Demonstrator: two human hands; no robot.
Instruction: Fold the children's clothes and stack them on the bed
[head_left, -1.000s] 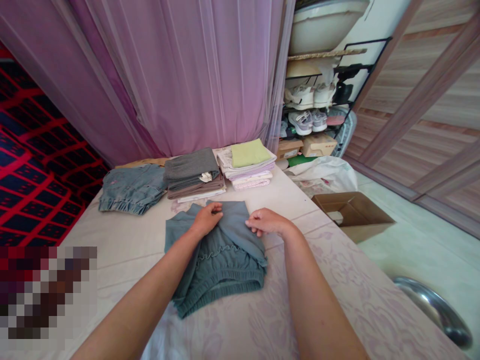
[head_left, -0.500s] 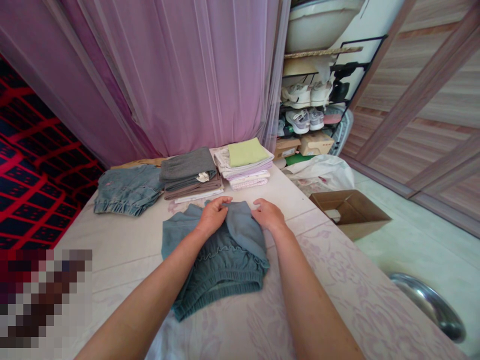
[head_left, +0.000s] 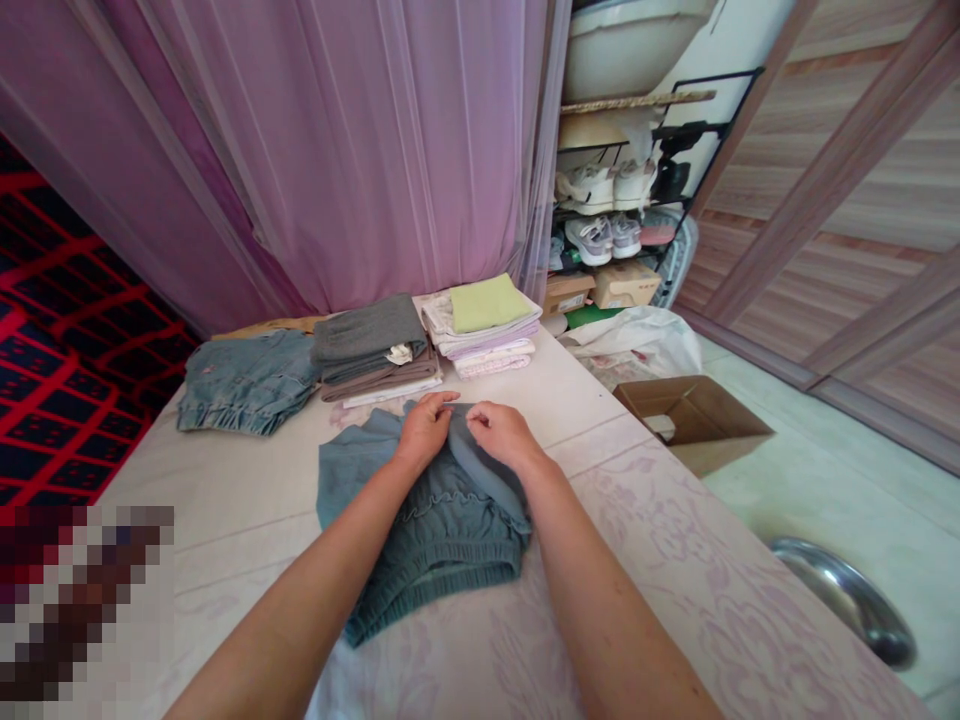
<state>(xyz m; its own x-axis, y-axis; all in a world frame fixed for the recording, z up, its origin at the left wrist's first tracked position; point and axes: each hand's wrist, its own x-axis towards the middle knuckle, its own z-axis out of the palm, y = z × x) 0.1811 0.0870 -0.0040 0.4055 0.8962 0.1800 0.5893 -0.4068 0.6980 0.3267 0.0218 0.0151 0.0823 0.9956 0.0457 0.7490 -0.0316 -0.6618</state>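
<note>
One sheer purple curtain (head_left: 337,150) hangs along the far side. Before it spreads a flat surface (head_left: 225,510) covered with pale cloth in a faint purple flower pattern. On the floor to the right stand an open brown cardboard box (head_left: 697,410) and, nearer, a shiny round metal basin (head_left: 840,600).

A blue-green cloth garment with a gathered elastic waistband (head_left: 465,520) lies at the middle of the surface, its waistband on the near side. Beyond it, from left to right, lie blue denim bottoms (head_left: 247,380), a folded grey and brown clothes pile (head_left: 367,335) and a pale patterned cloth pile (head_left: 495,358), topped by a folded lime-green cloth (head_left: 487,303).

The left hand (head_left: 425,430) rests on the garment's far part, fingers bent; whether they pinch the fabric, I cannot tell. Just beside it, the right hand (head_left: 502,432) has its fingers curled closed on the garment's right-hand fold.
</note>
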